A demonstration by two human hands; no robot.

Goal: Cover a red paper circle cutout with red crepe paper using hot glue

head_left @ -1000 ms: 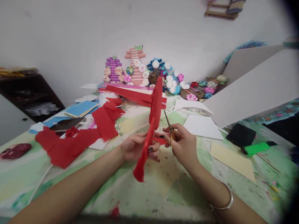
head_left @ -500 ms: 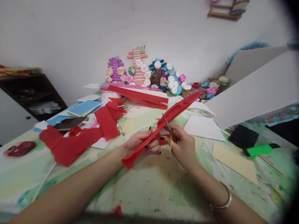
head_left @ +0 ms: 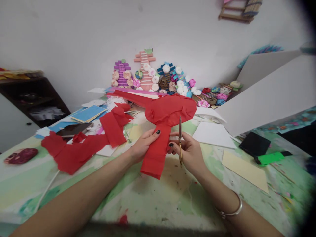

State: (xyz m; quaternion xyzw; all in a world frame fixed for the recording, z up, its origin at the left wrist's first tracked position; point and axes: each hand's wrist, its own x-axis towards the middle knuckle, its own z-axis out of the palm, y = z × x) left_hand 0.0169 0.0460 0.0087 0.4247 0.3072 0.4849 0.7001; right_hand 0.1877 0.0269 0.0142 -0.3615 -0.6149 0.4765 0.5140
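Both hands hold a strip of red crepe paper (head_left: 160, 131) above the paint-stained table (head_left: 160, 197). My left hand (head_left: 143, 146) pinches the strip's left edge, thumb on top. My right hand (head_left: 189, 153) pinches its right edge and also grips small gold scissors (head_left: 180, 140), blades pointing up and closed. The paper's far end spreads wide and droops over the table; its near end hangs below my hands.
More red crepe paper (head_left: 81, 144) lies at the left beside blue card (head_left: 86, 114) and a dark phone (head_left: 72, 130). Paper-flower crafts (head_left: 153, 77) line the wall. White sheets (head_left: 213, 133), a large white board (head_left: 269, 95), a black pad (head_left: 254, 144) and a green marker (head_left: 270, 158) lie right.
The red paper was a narrow folded band held upright, then slanted right; now it is spread flat and wide between both hands. The scissors turned upright beside it.
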